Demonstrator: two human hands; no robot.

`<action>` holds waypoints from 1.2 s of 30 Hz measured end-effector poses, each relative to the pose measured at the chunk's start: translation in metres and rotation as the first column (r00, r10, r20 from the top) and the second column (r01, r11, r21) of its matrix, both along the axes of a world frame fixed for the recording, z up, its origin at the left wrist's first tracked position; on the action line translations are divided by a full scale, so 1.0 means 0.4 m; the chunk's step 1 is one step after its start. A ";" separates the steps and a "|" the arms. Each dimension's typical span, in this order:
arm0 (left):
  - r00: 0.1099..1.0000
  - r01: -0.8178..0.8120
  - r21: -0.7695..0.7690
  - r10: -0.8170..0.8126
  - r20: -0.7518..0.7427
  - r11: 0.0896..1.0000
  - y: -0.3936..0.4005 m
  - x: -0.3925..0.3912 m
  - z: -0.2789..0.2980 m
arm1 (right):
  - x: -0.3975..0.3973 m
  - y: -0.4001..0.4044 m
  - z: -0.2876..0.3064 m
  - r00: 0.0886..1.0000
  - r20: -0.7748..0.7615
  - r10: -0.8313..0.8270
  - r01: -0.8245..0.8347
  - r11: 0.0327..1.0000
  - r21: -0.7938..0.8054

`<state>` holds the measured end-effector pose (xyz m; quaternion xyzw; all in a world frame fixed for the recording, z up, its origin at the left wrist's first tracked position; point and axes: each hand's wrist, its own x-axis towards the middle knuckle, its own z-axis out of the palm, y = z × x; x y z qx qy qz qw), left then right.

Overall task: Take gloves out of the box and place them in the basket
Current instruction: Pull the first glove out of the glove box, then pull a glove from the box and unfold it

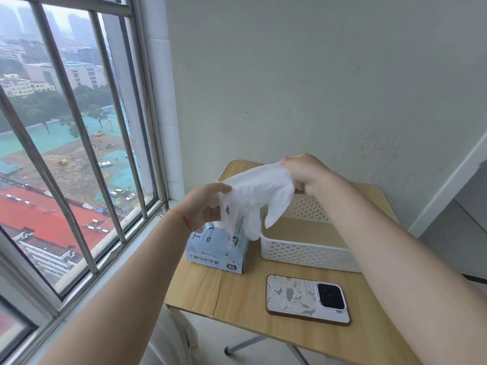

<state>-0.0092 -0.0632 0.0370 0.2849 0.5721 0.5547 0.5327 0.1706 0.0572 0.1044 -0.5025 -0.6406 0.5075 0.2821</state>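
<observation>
Both hands hold one thin white disposable glove (259,196) in the air above the light wooden bench (250,293). The left hand (204,204) pinches the glove's edge at 9 o'clock, thumb and fingers curled on it. The right hand (303,172) grips the other end at 2 o'clock, fingers closed round the material. The glove's finger parts hang down over the pale blue cardboard glove box (218,248) and the near-left corner of the white perforated plastic basket (305,252). A phone in a patterned white case (305,299) lies on the bench at 5 o'clock of the box.
</observation>
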 end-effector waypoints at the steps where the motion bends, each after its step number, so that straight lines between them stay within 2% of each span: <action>1: 0.999 -0.035 -0.012 0.035 0.025 0.999 0.009 -0.004 0.005 | 0.000 -0.004 0.002 0.998 -0.064 0.001 -0.006 0.997 -0.075; 2: 0.998 -0.069 -0.024 0.069 0.003 0.997 0.017 -0.002 0.013 | 0.003 -0.006 0.003 0.994 -0.111 -0.008 -0.007 0.991 -0.133; 3: 0.990 -0.110 -0.036 0.106 -0.093 0.993 0.029 -0.002 0.018 | 0.008 -0.003 -0.001 0.993 -0.117 -0.019 0.000 0.987 -0.159; 4: 0.960 -0.141 -0.035 0.128 -0.248 0.989 0.043 0.001 0.020 | 0.016 0.005 -0.013 0.995 -0.090 -0.036 0.020 0.986 -0.164; 5: 0.895 -0.149 -0.034 0.120 -0.430 0.988 0.056 0.006 0.020 | 0.026 0.012 -0.028 0.998 -0.027 -0.053 0.049 0.988 -0.149; 7: 0.684 -0.083 -0.041 0.027 -0.729 0.996 0.085 0.032 0.016 | 0.055 0.023 -0.066 0.987 0.127 -0.103 0.114 0.990 -0.081; 9: 0.470 -0.014 -0.076 -0.060 -0.880 0.997 0.112 0.066 0.013 | 0.088 0.032 -0.103 0.964 0.229 -0.132 0.145 0.989 -0.041; 11: 0.305 0.013 -0.096 -0.096 -0.948 0.995 0.149 0.114 0.018 | 0.136 0.046 -0.134 0.933 0.327 -0.151 0.159 0.987 0.003; 13: 0.176 0.024 -0.093 -0.095 -0.980 0.995 0.175 0.147 0.022 | 0.169 0.056 -0.159 0.895 0.417 -0.157 0.140 0.988 0.072; 19: -0.086 0.129 -0.152 -0.141 -0.986 0.980 0.271 0.226 -0.013 | 0.255 0.100 -0.225 0.784 0.585 -0.205 0.039 0.958 0.283; 22: -0.242 0.170 -0.193 -0.149 -0.959 0.966 0.306 0.254 -0.036 | 0.278 0.126 -0.257 0.736 0.640 -0.220 0.034 0.957 0.289; 24: -0.285 0.191 -0.223 -0.163 -0.944 0.956 0.329 0.269 -0.052 | 0.287 0.139 -0.269 0.713 0.670 -0.207 0.036 0.965 0.259; 27: -0.301 0.212 -0.260 -0.191 -0.935 0.942 0.352 0.282 -0.074 | 0.292 0.156 -0.275 0.643 0.747 -0.170 0.030 0.980 0.198; 30: -0.341 0.228 -0.212 -0.126 -0.931 0.950 0.349 0.292 -0.082 | 0.295 0.169 -0.280 0.597 0.789 -0.143 0.014 0.986 0.168; 32: -0.355 0.240 -0.143 -0.050 -0.934 0.960 0.335 0.300 -0.082 | 0.300 0.165 -0.277 0.607 0.782 -0.143 0.003 0.984 0.178; 34: -0.343 0.260 -0.143 -0.047 -0.938 0.955 0.311 0.309 -0.086 | 0.303 0.161 -0.275 0.646 0.750 -0.145 0.002 0.982 0.188; 36: -0.245 0.298 -0.181 -0.108 -0.963 0.937 0.282 0.318 -0.096 | 0.302 0.162 -0.268 0.723 0.678 -0.134 0.006 0.982 0.188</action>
